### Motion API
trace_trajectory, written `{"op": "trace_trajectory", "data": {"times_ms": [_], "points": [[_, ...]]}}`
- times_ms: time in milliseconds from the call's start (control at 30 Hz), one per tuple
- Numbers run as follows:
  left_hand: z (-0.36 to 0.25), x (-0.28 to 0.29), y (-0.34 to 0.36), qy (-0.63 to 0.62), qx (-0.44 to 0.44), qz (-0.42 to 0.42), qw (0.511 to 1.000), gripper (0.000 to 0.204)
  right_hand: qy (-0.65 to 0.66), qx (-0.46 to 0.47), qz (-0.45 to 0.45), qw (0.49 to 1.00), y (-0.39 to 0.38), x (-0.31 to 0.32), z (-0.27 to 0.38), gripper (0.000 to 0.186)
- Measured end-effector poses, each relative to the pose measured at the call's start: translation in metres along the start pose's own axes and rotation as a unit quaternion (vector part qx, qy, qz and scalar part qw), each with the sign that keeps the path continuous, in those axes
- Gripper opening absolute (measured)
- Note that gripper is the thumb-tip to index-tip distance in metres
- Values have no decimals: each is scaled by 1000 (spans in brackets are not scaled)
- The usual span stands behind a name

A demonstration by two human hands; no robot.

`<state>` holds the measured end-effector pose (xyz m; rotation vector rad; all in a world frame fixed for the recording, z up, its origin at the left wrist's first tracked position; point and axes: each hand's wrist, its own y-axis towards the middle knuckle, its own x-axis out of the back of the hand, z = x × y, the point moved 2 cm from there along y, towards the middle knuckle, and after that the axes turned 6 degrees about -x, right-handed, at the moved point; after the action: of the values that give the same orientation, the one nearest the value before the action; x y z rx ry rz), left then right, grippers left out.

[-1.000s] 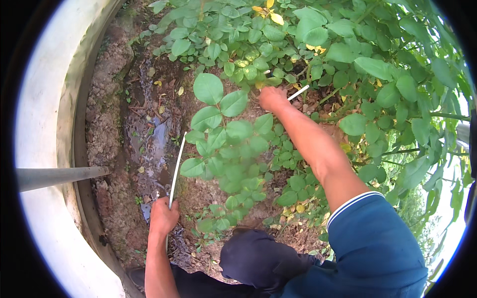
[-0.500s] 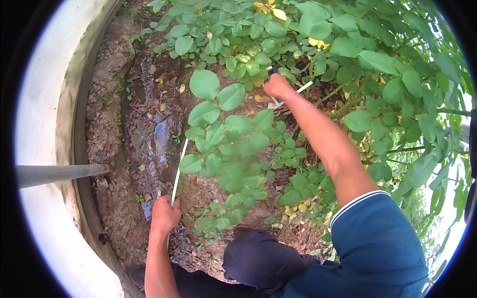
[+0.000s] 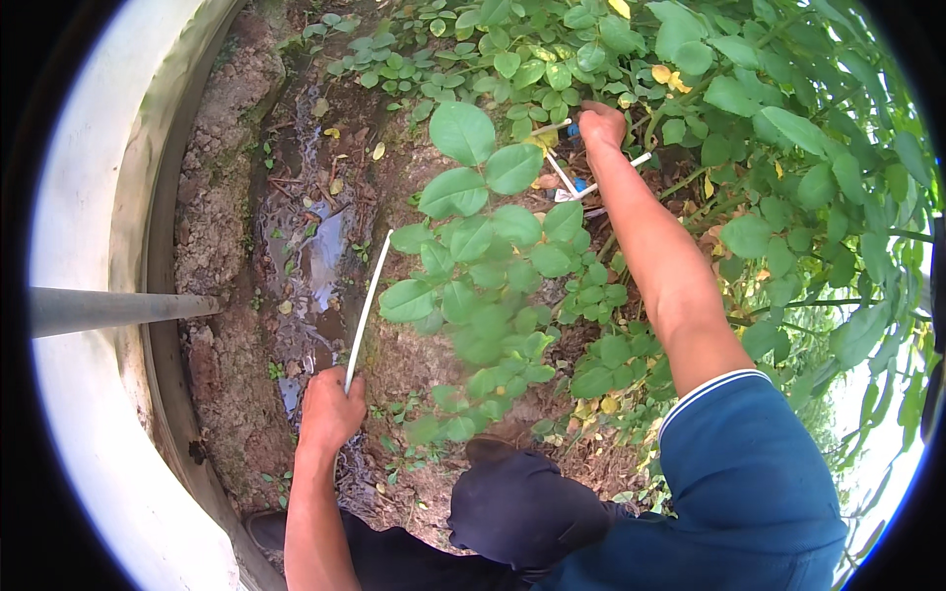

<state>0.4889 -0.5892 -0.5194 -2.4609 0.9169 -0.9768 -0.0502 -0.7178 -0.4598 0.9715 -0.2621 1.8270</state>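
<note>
At the lower left, my left hand [image 3: 332,407] is closed around a thin white rod [image 3: 369,310], which slants up and a little right over the muddy ground. My right arm stretches far forward under the rose-like leaves. My right hand [image 3: 602,126] looks curled there, but whatever its fingers grip is hidden. Just beside it lie thin white sticks [image 3: 560,171] joined at an angle, with a small blue piece [image 3: 579,184] among them. A leafy green shoot [image 3: 473,236] rises between my two arms.
Dense green bushes [image 3: 769,187] fill the far and right side. Wet soil with a puddle [image 3: 325,254] runs along the left. A pale curved wall [image 3: 94,187] bounds that side, and a grey pipe [image 3: 123,308] sticks out from it.
My right hand has moved slightly right and farther forward, so more of the white sticks and blue piece shows. My left hand keeps the white rod, which leans more to the right.
</note>
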Motion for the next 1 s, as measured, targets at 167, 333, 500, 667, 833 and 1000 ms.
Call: {"op": "trace_trajectory", "data": {"times_ms": [167,333,500,667,833,1000], "points": [[-4,2,0,-11,17,20,1000,25,-44,54,-38,997,-8,-1,6,31],[-8,5,1,2,37,29,999,23,-199,43,10,979,-25,5,17,35],[-7,5,0,-13,33,24,999,22,-205,74,16,976,-23,0,29,34],[-4,-2,3,0,16,22,1000,22,-204,56,-11,977,-11,-4,33,45],[0,-3,5,-1,0,8,1000,21,-230,66,8,971,-9,-3,39,44],[-1,-7,6,-9,-5,13,1000,21,-244,84,36,965,-28,6,32,17]]}}
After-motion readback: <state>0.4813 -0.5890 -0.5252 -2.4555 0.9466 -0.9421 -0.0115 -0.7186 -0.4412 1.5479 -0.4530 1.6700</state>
